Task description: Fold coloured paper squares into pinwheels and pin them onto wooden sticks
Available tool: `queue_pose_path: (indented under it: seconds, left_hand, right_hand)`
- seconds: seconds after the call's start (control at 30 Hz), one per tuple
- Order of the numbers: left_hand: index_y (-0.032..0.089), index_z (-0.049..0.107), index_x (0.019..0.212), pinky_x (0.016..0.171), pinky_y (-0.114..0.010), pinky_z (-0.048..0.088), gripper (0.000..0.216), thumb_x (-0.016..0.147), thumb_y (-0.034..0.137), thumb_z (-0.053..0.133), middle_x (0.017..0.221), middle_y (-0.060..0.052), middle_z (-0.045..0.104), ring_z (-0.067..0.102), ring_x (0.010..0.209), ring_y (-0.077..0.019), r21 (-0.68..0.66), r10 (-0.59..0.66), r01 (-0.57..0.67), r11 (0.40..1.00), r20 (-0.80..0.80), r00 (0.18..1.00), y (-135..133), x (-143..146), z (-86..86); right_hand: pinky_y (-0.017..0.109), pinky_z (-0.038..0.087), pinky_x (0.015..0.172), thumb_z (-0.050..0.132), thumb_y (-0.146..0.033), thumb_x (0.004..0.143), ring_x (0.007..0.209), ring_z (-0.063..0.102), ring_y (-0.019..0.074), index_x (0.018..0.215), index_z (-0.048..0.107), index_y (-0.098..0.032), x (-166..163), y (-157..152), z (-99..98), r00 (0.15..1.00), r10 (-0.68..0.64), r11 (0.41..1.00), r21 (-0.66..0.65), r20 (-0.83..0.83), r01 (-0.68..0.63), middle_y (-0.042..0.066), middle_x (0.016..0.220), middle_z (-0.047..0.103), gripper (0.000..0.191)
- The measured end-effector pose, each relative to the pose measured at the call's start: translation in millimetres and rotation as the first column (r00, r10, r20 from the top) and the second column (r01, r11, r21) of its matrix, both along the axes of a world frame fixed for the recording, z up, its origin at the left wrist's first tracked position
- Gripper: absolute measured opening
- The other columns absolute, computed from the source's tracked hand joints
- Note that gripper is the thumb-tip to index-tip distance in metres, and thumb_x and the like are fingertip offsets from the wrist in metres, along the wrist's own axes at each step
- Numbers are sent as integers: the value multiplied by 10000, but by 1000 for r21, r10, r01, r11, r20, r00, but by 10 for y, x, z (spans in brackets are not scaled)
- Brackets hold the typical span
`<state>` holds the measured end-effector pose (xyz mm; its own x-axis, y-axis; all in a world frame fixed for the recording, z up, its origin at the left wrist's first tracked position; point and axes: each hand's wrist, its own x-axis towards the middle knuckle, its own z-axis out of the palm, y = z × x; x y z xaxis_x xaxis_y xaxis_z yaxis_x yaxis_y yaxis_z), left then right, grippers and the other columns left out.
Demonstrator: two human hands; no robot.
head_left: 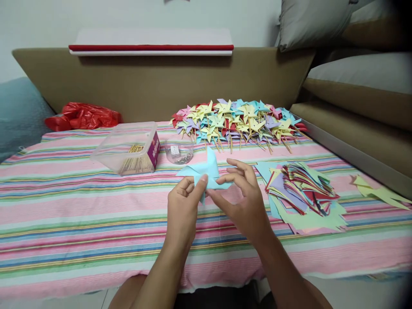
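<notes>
A light blue paper pinwheel (210, 167) with folded blades is held above the striped cloth. My left hand (185, 197) pinches it, the thumb pressing on its centre. My right hand (241, 193) has thumb and index finger on the lower right blade, its other fingers raised. No stick shows on this pinwheel. Just beyond the hands stands a round clear container (179, 153) of small metal pieces. Left of it, a clear plastic box (109, 148) with a purple label lies tilted, wooden sticks (137, 161) inside.
Many finished pinwheels (238, 120) on sticks lie heaped at the back. To the right are a stack of coloured paper sheets (299, 193) and cut yellow paper (380, 193). A red plastic bag (86, 116) sits at back left; grey cushions (360, 77) are piled at right.
</notes>
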<state>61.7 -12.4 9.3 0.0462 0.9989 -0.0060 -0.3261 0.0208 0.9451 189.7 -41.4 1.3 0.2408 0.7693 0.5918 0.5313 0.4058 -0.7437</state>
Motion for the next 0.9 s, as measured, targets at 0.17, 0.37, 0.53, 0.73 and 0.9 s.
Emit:
queue_pose_path:
  seconds: [0.17,0.37,0.53,0.73,0.9]
  left_hand:
    - [164,692,737,633,-206,464,214,738,322,837,667,29,626,540,597,-85,-119,-64,80,990,132,989,39,-33,3]
    - [156,660,709,647,-205,475,234,768,318,819,629,37,584,529,586,-78,-132,-114,131,983,132,985,41,-38,0]
    - [157,664,721,671,-209,472,238,768,331,819,675,21,629,546,635,-88,-100,-76,84,991,82,994,33,-32,0]
    - [166,693,758,660,-223,461,252,780,394,798,662,25,595,523,639,-104,-10,61,-61,998,-20,998,72,-81,-16]
    - [167,695,806,668,-229,452,249,801,404,772,670,22,621,554,664,-120,90,168,-161,983,-81,982,117,-226,70]
  right_hand:
    - [535,469,1017,751,-290,844,1281,524,318,918,732,-271,92,-11,15,982,40,997,59,184,-52,103,1435,497,79]
    - [535,461,1011,718,-260,881,1305,501,313,861,758,-269,124,-1,5,965,41,991,113,259,-72,97,1463,493,46]
    - [539,452,1021,735,-304,864,1293,511,312,848,741,-267,97,-3,-5,985,42,998,43,170,-50,89,1456,505,41]
    - [448,496,969,640,-362,912,1272,542,280,910,707,-237,129,41,-10,960,-99,995,-22,-263,96,118,1304,598,142]
    - [446,495,948,639,-486,884,1198,577,280,912,722,-223,313,114,-188,874,-238,965,-206,-424,163,93,1254,638,277]
